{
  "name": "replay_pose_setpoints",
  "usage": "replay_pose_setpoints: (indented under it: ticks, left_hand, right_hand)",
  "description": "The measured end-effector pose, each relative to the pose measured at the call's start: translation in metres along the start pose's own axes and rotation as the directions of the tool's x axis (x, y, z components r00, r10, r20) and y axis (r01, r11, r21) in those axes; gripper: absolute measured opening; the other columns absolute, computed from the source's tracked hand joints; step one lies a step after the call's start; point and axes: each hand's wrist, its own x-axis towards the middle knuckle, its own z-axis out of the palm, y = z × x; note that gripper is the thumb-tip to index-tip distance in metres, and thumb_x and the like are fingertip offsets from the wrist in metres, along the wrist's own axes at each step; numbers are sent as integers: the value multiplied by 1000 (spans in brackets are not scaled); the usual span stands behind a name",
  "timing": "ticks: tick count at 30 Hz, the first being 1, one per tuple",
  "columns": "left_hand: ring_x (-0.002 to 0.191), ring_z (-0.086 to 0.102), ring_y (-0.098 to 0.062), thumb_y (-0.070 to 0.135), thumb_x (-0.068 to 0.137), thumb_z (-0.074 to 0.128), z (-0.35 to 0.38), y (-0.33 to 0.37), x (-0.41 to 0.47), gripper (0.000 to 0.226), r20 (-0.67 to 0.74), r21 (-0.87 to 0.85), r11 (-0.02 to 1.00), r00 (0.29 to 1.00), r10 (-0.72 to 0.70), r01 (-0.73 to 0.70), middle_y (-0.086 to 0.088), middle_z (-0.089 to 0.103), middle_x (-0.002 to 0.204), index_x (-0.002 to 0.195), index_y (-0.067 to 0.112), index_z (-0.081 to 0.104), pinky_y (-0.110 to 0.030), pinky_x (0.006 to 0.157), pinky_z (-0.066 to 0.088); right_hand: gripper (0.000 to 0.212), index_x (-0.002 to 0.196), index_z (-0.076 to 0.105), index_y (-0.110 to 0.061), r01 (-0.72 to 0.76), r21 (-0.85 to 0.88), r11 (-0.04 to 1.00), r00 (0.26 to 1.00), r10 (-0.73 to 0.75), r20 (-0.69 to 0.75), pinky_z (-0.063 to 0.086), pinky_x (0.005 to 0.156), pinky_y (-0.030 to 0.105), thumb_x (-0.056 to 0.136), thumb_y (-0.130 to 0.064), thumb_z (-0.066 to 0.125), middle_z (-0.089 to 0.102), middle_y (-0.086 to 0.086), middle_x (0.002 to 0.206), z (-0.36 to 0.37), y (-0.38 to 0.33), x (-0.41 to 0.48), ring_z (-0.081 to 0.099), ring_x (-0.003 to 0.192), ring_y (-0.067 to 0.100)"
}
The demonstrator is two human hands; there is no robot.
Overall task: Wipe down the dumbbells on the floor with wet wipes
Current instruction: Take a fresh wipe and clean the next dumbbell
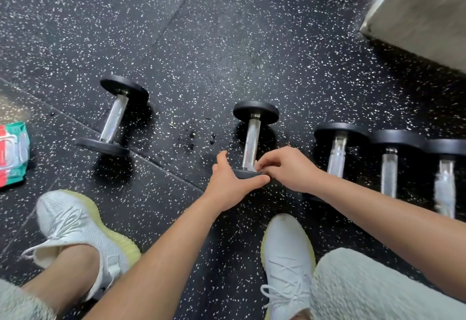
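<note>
- A gym or weight room is shown.
- The floor (227,29) is laid in black rubber tiles flecked with white, with seams visible between them.
- Several round-headed dumbbells (254,138) with knurled metal handles are set out on it, three of them in a close row at the right.
- White knit trainers (75,223) are worn.

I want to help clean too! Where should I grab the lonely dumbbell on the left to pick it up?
Grab the dumbbell on the left by its shiny metal bar in the middle, coming down from above. It lies flat on the floor, and the two black round ends hold the bar up, probably leaving room for fingers to curl under. The ends look too wide to grip.
</note>
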Motion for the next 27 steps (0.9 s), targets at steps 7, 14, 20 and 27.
replay_pose_setpoints:
  ticks: [7,14,20,27]
  left_hand:
    - [142,39,-22,62,67,91,0,3,-2,132,-8,26,1000,1000,-5,6,-3,28,159,163,30,5,-37,112,38]
    - [142,42,-23,67,63,89,6,5,-2,133,-46,85,996,999,8,-4,-3,32,154,162,30,7,-44,117,40]
    - [142,43,-25,75,56,86,7,3,-1,135,-53,103,995,999,5,1,-4,33,153,160,31,11,-46,117,40]
    - [142,42,-24,72,61,87,9,2,-1,133,-54,110,994,998,13,-7,-3,33,154,161,32,9,-46,116,41]
  right_hand:
    - [20,85,70,-20,-193,155,969,981,194,7,55,72,32,82,-1,64,72,-6,76,10,-8,18,64,71,10]
    - [46,122,54,-12,-326,448,832,943,322,88,53,74,40,81,9,55,71,7,93,18,-9,31,67,86,23]
    - [55,140,51,-8,-339,523,782,940,305,154,50,80,31,88,5,66,68,-2,91,21,7,25,66,88,14]
    - [37,118,70,-12,-413,487,770,902,272,336,49,109,43,83,-20,80,75,7,117,9,11,30,67,115,23]
